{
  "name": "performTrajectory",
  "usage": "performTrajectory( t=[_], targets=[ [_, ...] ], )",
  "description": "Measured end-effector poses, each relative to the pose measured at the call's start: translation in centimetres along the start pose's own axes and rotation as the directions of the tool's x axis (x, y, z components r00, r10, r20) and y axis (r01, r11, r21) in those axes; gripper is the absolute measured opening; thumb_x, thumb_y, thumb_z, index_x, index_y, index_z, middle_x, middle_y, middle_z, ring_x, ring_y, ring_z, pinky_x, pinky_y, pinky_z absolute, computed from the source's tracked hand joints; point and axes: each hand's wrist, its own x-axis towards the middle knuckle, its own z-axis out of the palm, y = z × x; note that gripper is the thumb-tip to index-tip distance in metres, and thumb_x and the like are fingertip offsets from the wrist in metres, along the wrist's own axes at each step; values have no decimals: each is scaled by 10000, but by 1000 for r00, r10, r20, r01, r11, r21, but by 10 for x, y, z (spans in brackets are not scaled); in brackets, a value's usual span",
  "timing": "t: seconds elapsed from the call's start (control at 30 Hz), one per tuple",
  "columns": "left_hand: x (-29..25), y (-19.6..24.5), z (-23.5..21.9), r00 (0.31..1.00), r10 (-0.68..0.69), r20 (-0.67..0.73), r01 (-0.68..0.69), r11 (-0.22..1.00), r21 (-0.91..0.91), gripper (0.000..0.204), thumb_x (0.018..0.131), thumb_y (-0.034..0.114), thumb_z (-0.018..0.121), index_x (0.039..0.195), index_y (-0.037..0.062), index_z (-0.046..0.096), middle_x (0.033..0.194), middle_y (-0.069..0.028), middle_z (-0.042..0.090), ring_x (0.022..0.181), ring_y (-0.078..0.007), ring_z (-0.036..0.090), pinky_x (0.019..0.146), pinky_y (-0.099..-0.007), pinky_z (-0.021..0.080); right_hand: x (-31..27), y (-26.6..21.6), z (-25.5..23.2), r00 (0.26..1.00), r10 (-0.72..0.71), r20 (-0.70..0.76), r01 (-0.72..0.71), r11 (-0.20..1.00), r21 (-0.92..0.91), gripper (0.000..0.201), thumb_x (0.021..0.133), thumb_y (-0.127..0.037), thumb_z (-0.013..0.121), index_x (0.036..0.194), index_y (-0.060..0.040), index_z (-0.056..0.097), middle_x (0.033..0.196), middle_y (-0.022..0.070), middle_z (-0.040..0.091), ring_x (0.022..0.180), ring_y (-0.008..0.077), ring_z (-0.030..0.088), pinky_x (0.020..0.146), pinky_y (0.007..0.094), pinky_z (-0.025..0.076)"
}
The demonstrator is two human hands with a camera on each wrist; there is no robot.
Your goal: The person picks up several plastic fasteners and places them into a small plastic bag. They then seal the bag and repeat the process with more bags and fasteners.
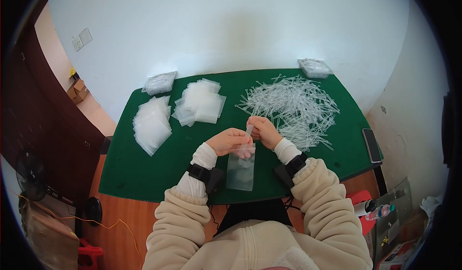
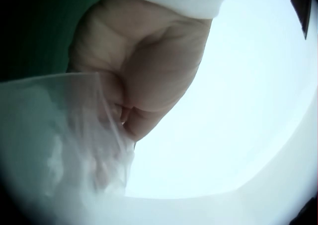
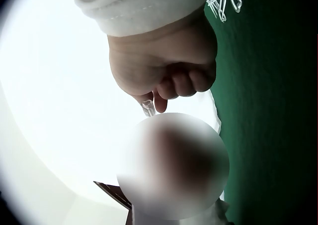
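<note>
Above the front half of the table, my left hand (image 1: 227,142) pinches a clear plastic zip bag (image 1: 240,176) near its top, and the bag hangs down from the fingers. In the left wrist view the bag (image 2: 39,130) covers part of the fingers. Close by on the right, my right hand (image 1: 264,131) pinches the upper end of a narrow clear plastic piece (image 1: 249,130), whose lower part reaches to the left fingers at the bag's top. Its tip (image 3: 148,107) pokes out between thumb and forefinger in the right wrist view, the other fingers curled in.
Two fanned stacks of clear bags (image 1: 153,125) (image 1: 199,101) lie on the green table at left. A wide heap of thin clear plastic sticks (image 1: 293,106) covers the right side. Clear packs (image 1: 160,83) (image 1: 315,68) stand at both back corners; a phone (image 1: 371,145) lies at the right edge.
</note>
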Motion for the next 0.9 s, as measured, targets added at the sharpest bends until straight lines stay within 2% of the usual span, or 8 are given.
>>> performTrajectory(
  t=[0.1,0.2,0.5,0.6,0.67,0.77,0.8,0.9],
  targets=[
    [4,-2,3,995,11,-95,-11,1000,2,205,876,181,496,934,-6,557,872,-116,614,749,-185,613,672,-278,502,-1,-1,0,1000,-5,-6,5,1000,-3,201,870,-248,496,771,-80,544,548,-65,398,467,35,342,430,194,257],
    [7,-3,2,993,17,-116,-10,998,57,209,876,179,494,932,-12,559,858,-116,617,733,-179,614,671,-269,502,-6,-8,12,994,17,-113,-31,992,-121,182,851,-239,535,773,-75,547,579,-60,432,477,26,351,433,186,264],
    [9,-4,5,989,39,-142,-21,992,127,226,891,180,484,921,-33,555,843,-103,612,726,-169,617,625,-259,518,-1,-1,4,991,-37,-126,-2,954,-299,162,815,-199,583,760,-48,557,624,-36,497,539,28,415,468,190,323],
    [11,-6,3,979,52,-198,-36,996,87,183,858,146,527,919,-24,556,837,-96,610,711,-152,606,637,-261,510,2,4,2,983,-155,-97,93,883,-460,148,832,-172,572,738,-71,518,568,-68,422,451,13,322,397,186,239],
    [12,-9,0,973,56,-226,-42,997,65,168,841,130,548,918,-19,557,835,-93,609,704,-143,601,644,-262,506,4,4,-2,980,-174,-101,100,856,-507,149,825,-168,577,731,-68,518,574,-66,433,456,14,332,398,185,245],
    [6,-13,-10,911,297,-286,-193,921,340,179,755,74,623,905,0,558,834,-71,605,668,-104,570,646,-249,480,4,5,-8,971,-214,-106,111,795,-596,153,813,-161,586,717,-62,519,584,-61,453,464,15,351,399,184,258],
    [4,-12,-12,911,296,-287,-193,921,339,179,755,74,623,905,0,558,834,-71,605,668,-104,570,646,-249,480,3,4,-8,977,-191,-90,99,791,-603,154,808,-159,590,715,-59,519,586,-61,454,472,14,356,406,183,263],
    [0,-6,-17,980,189,-59,-103,741,664,198,687,43,662,855,12,564,793,-37,603,629,-80,538,630,-235,453,2,3,-9,988,-145,-57,79,780,-621,158,800,-156,598,711,-54,519,589,-60,456,489,10,365,421,180,273]
  ],
)
